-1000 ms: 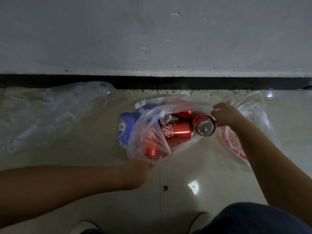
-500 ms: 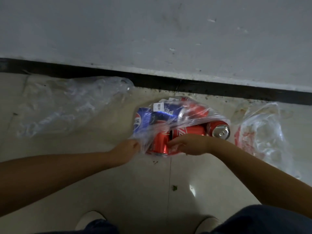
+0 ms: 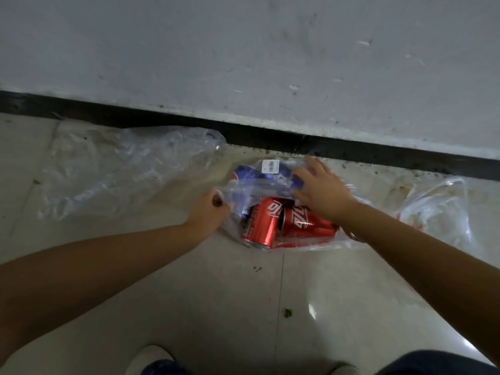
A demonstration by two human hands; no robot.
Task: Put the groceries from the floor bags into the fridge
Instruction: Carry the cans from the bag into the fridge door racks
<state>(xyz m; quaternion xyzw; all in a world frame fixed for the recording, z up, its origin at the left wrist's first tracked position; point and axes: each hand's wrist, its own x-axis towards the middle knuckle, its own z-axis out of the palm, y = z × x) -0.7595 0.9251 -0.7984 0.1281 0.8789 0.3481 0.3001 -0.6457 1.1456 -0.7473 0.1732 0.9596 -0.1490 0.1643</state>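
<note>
Floor (image 3: 270, 307): pale glossy tile, dark grout line, specks of debris; black skirting (image 3: 378, 155) at the far edge.

Landmark: can bag (image 3: 319, 240), thin clear film, crumpled, lying near the skirting. Left of it, an empty-looking clear bag (image 3: 121, 169), flat and wrinkled. Right of it, a third clear bag (image 3: 438, 207) with red print, contents unclear.

Inside the can bag: two red cans (image 3: 263, 223) on their sides at the near edge, rigid smooth cylinders; blue cans (image 3: 247, 173) at the far side under a white barcode sticker (image 3: 271, 166). No fridge in view.

Left hand (image 3: 208, 215): grip clenched on the bag's left rim, pinching film. Right hand (image 3: 322, 190): fingers spread, pressing on the film over the blue cans, grasping nothing that I can see.

Step judged: opening the bag to reach cans. Advice: keep the rim taut with the left hand, find the mouth rather than clawing through the film; cans roll, so take one round its body.
</note>
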